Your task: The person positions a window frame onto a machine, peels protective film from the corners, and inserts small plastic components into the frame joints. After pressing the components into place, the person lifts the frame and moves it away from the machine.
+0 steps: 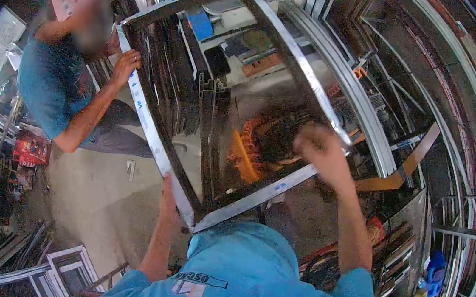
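Observation:
A large rectangular metal frame, dark inside with silvery outer faces, is tilted across the middle of the view. My left hand holds its left bar near the bottom corner; most of the fingers are hidden behind the bar. Near the lower right corner of the frame is my right hand, blurred, with its fingers bent; whether it touches the bar cannot be made out. At the upper left, a co-worker's hand grips the same left bar.
A co-worker in a blue shirt stands at the left. Behind the frame are a coiled orange hose and a blue item. Long metal profiles run along the right. White frames lie at the lower left.

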`<state>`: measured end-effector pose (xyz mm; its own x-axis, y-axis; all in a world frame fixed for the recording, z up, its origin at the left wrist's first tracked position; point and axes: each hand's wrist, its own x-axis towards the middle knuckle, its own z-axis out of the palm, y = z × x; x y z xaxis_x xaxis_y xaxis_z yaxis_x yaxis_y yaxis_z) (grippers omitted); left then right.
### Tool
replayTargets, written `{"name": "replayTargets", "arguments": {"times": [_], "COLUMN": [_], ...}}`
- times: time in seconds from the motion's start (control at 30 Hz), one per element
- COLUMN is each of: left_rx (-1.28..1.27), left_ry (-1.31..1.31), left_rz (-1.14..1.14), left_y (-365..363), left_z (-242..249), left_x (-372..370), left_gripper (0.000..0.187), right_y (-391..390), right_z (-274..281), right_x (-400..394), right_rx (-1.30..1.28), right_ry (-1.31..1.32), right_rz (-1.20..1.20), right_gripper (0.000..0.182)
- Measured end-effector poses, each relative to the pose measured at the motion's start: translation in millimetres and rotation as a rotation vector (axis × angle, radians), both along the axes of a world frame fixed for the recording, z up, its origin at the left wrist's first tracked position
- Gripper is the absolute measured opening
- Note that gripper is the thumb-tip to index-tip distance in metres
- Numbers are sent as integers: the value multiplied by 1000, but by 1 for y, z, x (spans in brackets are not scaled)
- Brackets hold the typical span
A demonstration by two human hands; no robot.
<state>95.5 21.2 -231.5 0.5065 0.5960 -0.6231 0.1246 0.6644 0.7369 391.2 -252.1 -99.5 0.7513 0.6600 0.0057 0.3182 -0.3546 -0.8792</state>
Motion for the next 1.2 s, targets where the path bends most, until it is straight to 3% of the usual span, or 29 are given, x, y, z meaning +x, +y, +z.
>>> {"name": "replayTargets", "arguments": {"times": [0.03,0.1,0.2,0.3,0.4,0.57,0.67,0.77,0.87,1.0,1.2], "left_rx": [7,8,3,63,19,-54,-53,-68,-85,-62,-19], "left_ry": [-42,-95,-123,-116,-114,-149,-142,-105,-197,-154,-90], "left_rz": [-1,4,23,40,50,3,88,127,77,122,71], "left_y": [2,13,14,13,3,18,11,16,19,19,2], "left_z": [-4,-16,-6,19,68,56,76,76,64,55,79], "left_x": [-1,-7,-6,2,18,8,16,14,10,16,31], "left_gripper": [60,62,64,62,57,51,47,43,42,44,50], "right_y": [13,43,74,94,110,104,91,92,89,86,76], "right_z": [-27,-41,-78,-125,-121,-108,-77,-71,-80,-59,-39], "right_x": [43,106,171,226,257,274,260,263,274,281,277], "right_rx": [28,-172,-490,-519,-580,-666,-542,-545,-530,-606,-587], "right_ry": [-72,-516,-519,-428,-361,-323,-350,-428,-483,-359,-366], "right_rz": [-164,-250,-234,-194,-156,-56,-61,-75,-92,-90,-95], "right_gripper": [41,59,81,87,78,78,55,55,79,59,56]}}
